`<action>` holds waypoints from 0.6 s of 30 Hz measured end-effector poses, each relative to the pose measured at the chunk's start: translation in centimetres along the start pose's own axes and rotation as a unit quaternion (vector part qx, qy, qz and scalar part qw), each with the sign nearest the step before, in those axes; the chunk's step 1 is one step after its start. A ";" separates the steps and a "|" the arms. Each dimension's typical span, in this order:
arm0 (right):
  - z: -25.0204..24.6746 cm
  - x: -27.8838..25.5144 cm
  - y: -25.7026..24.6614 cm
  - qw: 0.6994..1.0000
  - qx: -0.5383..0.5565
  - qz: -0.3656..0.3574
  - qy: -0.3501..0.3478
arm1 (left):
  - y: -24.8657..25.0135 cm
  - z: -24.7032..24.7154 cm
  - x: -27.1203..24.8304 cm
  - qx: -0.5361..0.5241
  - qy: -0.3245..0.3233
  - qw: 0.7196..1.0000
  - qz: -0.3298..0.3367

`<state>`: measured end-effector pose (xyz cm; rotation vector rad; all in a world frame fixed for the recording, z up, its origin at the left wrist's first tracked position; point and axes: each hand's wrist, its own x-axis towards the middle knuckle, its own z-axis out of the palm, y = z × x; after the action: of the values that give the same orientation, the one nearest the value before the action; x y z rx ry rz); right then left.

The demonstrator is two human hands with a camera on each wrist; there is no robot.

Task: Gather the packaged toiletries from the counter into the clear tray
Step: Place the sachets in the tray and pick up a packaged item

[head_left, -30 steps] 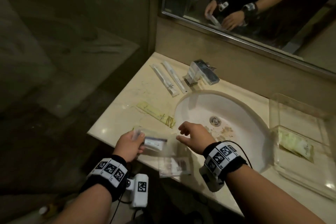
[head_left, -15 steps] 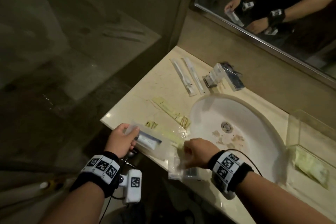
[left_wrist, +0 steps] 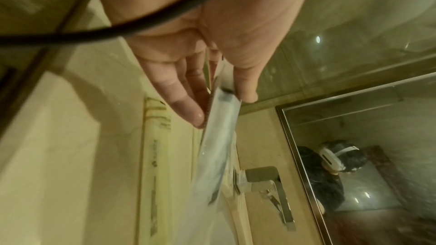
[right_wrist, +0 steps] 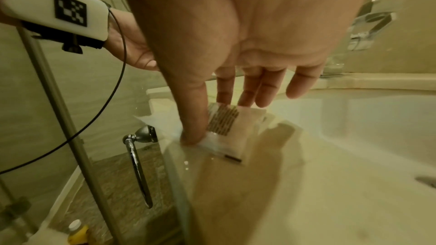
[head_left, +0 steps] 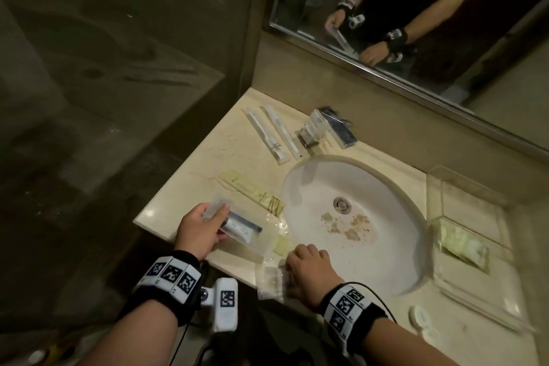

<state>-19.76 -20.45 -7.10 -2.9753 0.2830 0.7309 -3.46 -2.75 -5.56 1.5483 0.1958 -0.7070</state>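
Observation:
My left hand (head_left: 218,226) grips one end of a clear packet with a white and blue tube (head_left: 240,224) over the counter's front left; in the left wrist view the thumb and fingers (left_wrist: 195,116) pinch this packet (left_wrist: 219,146). At the counter's front edge my right hand (head_left: 289,273) pinches a small clear packet (head_left: 271,279); in the right wrist view it is the thumb and fingers (right_wrist: 191,135) that pinch this packet (right_wrist: 226,129). The clear tray (head_left: 463,187) stands right of the basin with a pale green packet (head_left: 463,245) inside.
Two long white packets (head_left: 267,134) lie at the back left beside the faucet (head_left: 329,128). A long yellow packet (head_left: 252,190) and a small yellow one (head_left: 280,244) lie near the basin (head_left: 371,261). A white round object (head_left: 420,316) sits front right. A mirror hangs behind.
My right hand dropped from near the basin rim to the small clear packet at the front edge and took hold of it. The left hand kept its tube packet.

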 end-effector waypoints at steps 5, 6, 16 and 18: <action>0.4 -1.4 0.2 0.999 0.040 0.007 0.032 | 0.1 2.6 -0.5 0.005 -0.015 1.000 0.009; 0.2 -2.0 0.6 0.997 0.058 0.012 0.041 | 0.0 3.2 -0.6 0.006 -0.016 1.000 0.010; -4.2 -11.0 10.6 0.924 0.277 0.117 0.234 | -1.2 14.7 -3.0 0.075 -0.181 0.981 0.006; -4.2 -12.2 12.6 0.913 0.300 0.144 0.237 | -1.5 18.1 -4.3 0.071 -0.226 0.972 0.001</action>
<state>-30.94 -31.29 2.01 -2.4764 0.8163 -0.0952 -13.33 -18.51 -3.60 1.4777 -0.1996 -1.0695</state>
